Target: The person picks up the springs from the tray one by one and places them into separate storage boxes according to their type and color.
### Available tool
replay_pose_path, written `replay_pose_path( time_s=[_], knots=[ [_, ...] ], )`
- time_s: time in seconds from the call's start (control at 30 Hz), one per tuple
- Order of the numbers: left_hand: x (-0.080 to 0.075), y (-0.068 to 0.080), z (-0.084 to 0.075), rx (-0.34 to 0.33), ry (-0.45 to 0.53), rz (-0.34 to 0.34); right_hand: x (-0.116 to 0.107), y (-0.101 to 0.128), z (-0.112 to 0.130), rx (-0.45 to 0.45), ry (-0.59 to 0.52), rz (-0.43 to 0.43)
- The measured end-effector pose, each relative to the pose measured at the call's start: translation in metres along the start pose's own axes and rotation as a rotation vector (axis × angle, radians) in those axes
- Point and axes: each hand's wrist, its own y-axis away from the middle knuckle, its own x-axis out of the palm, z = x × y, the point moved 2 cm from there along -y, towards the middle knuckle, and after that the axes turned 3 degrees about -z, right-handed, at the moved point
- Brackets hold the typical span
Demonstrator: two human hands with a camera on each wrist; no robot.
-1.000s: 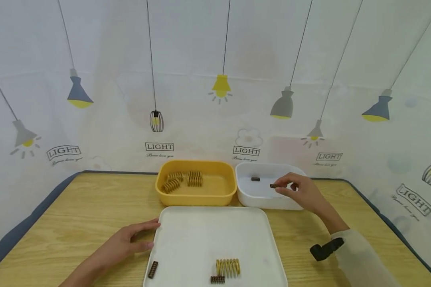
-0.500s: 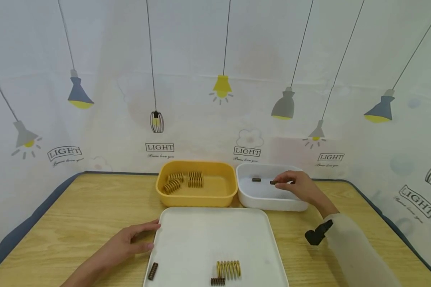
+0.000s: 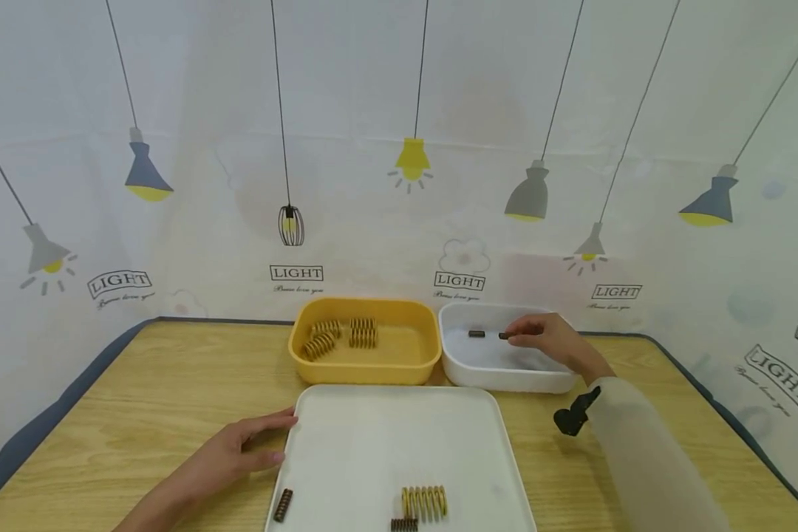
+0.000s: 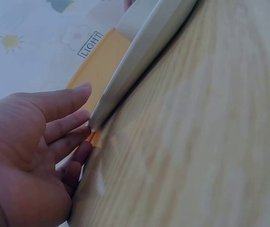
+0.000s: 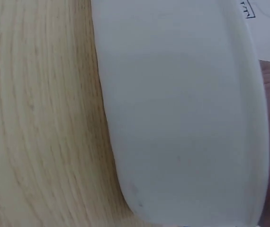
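In the head view my right hand (image 3: 550, 341) reaches into the white bin (image 3: 505, 380) and pinches a small dark coil spring (image 3: 502, 336) between thumb and fingers. Beside it on the bin floor lies another dark spring (image 3: 476, 334). The right wrist view is mostly filled by the bin's outer wall (image 5: 182, 109), which hides most of that hand. My left hand (image 3: 233, 447) touches the left edge of the white tray (image 3: 399, 436), its fingers loosely extended; the left wrist view shows the fingertips (image 4: 83, 90) right at the tray's rim (image 4: 139, 56).
On the tray lie a yellow coil spring (image 3: 424, 502), a dark spring (image 3: 404, 524) against it, and another dark spring (image 3: 283, 505) near the left edge. An orange bin (image 3: 366, 374) holding several yellow springs (image 3: 362, 332) stands left of the white bin. Behind rises a lamp-printed backdrop.
My right hand has shifted slightly farther back in the white bin, with the dark spring still pinched, and its sleeve has come forward over the wrist area. My left hand stays put.
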Motion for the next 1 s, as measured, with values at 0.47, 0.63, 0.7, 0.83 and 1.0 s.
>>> replay_pose_path(
  time_s=[0.47,0.63,0.7,0.83,1.0],
  knots=[
    [-0.001,-0.001,0.005,0.029,-0.007,0.004,0.013,-0.018,-0.014,0.069,0.085,0.118],
    [-0.002,-0.001,0.002,0.040,0.001,0.001,0.014,-0.022,-0.013,0.091,0.125,0.120],
    [-0.003,0.000,0.001,0.037,0.000,0.002,0.014,-0.022,-0.013,0.095,0.124,0.121],
    [-0.003,0.000,0.001,0.015,-0.006,0.012,0.015,-0.020,-0.012,0.100,0.141,0.112],
    [-0.003,0.000,0.002,0.011,-0.011,0.017,0.011,-0.019,-0.008,0.030,0.224,0.025]
  ],
)
